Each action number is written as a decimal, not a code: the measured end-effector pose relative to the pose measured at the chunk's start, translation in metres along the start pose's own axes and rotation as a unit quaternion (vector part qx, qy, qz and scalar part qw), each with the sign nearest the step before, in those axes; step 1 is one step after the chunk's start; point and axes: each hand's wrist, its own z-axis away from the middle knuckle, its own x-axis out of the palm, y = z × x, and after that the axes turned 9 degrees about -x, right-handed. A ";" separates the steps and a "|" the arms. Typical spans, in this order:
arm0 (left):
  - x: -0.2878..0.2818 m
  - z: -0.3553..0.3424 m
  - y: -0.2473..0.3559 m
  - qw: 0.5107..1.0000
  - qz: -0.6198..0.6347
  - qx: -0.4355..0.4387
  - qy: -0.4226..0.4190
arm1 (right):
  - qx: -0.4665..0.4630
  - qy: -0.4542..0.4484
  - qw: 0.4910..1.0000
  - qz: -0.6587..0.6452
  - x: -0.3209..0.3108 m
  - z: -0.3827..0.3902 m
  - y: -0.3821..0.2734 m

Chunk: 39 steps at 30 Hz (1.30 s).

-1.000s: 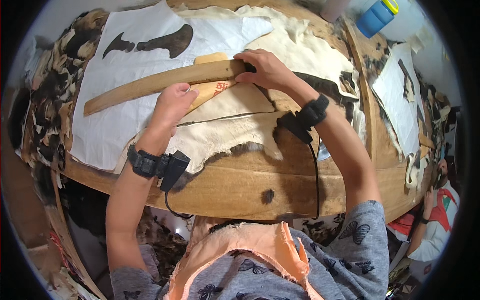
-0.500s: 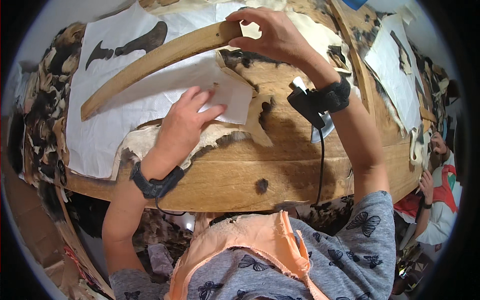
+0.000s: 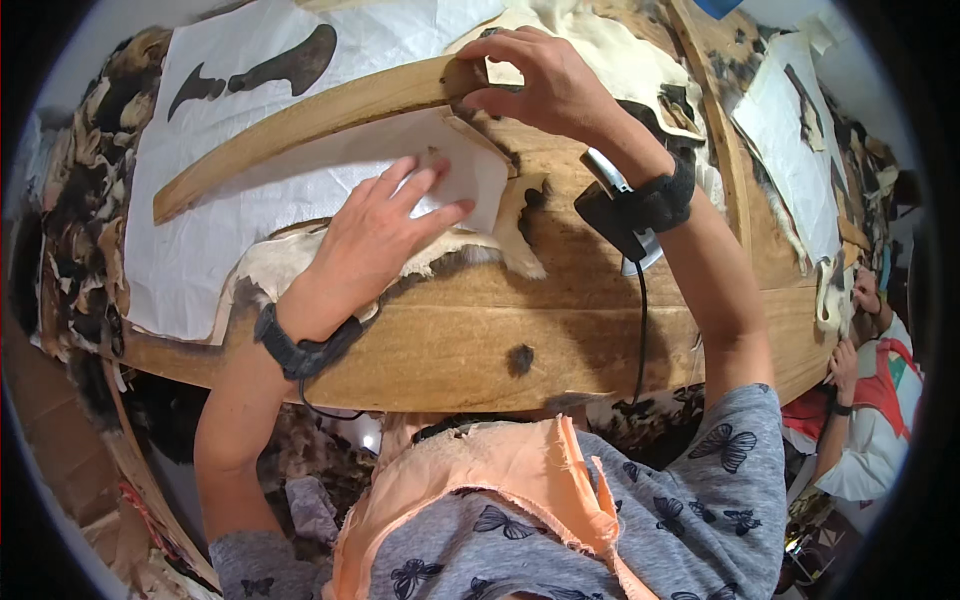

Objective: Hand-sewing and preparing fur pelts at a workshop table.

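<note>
My left hand [image 3: 385,225] is open, fingers spread on the white sheet [image 3: 190,265], which lies over cream hide [image 3: 480,250] with dark fur edges. My right hand [image 3: 545,85] grips the right end of a long, curved wooden strip [image 3: 290,128] between thumb and fingers; the strip stretches leftward across the sheet. Two dark cut-out shapes [image 3: 300,60] lie on the sheet behind it. Near my right wrist, partly hidden, is a metal tool with a blade [image 3: 640,260].
The wooden table [image 3: 450,350] holds pale hide [image 3: 620,55] at the back, a wooden batten [image 3: 725,150] and another white sheet [image 3: 775,180] at right. Heaped fur scraps [image 3: 90,170] line the left. Another person [image 3: 865,410] works at lower right, hands at the table.
My right hand and the strip have moved up. My left hand has left the printed tan piece, no longer visible, and spread onto the sheet. The co-worker's hands have risen to the table.
</note>
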 end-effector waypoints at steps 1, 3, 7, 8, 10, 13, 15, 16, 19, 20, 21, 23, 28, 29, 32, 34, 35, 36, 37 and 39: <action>0.002 0.001 -0.003 0.999 0.053 -0.009 0.007 | -0.002 -0.002 1.000 0.001 -0.004 -0.007 -0.008; 0.007 0.004 -0.013 0.994 0.106 -0.020 0.018 | -0.012 0.026 1.000 -0.004 -0.020 -0.025 -0.027; 0.004 0.001 -0.032 0.932 0.204 -0.287 0.086 | -0.074 0.104 0.992 -0.021 -0.027 -0.033 -0.040; 0.000 -0.001 -0.035 0.888 0.209 -0.408 0.046 | -0.067 0.096 0.993 -0.017 -0.023 -0.029 -0.040; 0.008 0.003 -0.053 0.847 0.258 -0.464 0.022 | -0.049 0.076 0.996 -0.008 -0.008 -0.020 -0.032; 0.028 0.011 -0.077 0.788 0.315 -0.528 -0.035 | 0.011 0.023 0.999 -0.028 0.021 -0.003 -0.015; 0.026 0.009 -0.068 0.806 0.333 -0.490 0.012 | 0.040 -0.001 0.998 -0.040 0.033 0.006 -0.010; 0.019 0.006 -0.066 0.783 0.333 -0.525 -0.031 | 0.061 -0.018 0.997 -0.041 0.039 0.008 -0.009; 0.000 0.004 -0.060 0.825 0.222 -0.518 -0.036 | 0.103 -0.058 0.992 -0.052 0.038 0.010 -0.007; -0.009 0.006 -0.049 0.842 0.178 -0.508 0.019 | 0.073 -0.040 0.996 -0.013 0.032 0.011 -0.006; -0.025 0.008 -0.037 0.844 0.180 -0.505 0.015 | 0.040 -0.020 0.999 0.024 0.024 0.010 -0.007; -0.045 0.011 -0.018 0.862 0.284 -0.399 0.127 | 0.059 -0.012 0.998 0.029 0.007 0.012 -0.017; -0.026 -0.007 0.025 0.914 0.303 -0.257 0.082 | 0.050 -0.055 0.993 -0.086 -0.002 0.037 -0.046; -0.013 -0.014 0.024 0.936 0.254 -0.223 0.094 | 0.046 -0.072 0.991 -0.105 -0.001 0.041 -0.051; 0.016 -0.029 0.025 0.905 0.334 -0.258 0.055 | 0.113 -0.084 0.984 -0.111 0.006 0.053 -0.055; 0.022 -0.032 0.025 0.910 0.327 -0.250 0.053 | 0.110 -0.084 0.985 -0.104 0.009 0.059 -0.053; 0.025 -0.032 0.024 0.914 0.318 -0.244 0.055 | 0.103 -0.084 0.986 -0.099 0.011 0.060 -0.052; 0.028 -0.031 0.023 0.915 0.318 -0.243 0.052 | 0.106 -0.083 0.986 -0.100 0.012 0.060 -0.051; 0.031 -0.030 0.022 0.911 0.329 -0.241 0.065 | 0.107 -0.083 0.985 -0.108 0.014 0.060 -0.051; 0.034 -0.029 0.022 0.906 0.342 -0.237 0.075 | 0.111 -0.084 0.984 -0.114 0.017 0.062 -0.050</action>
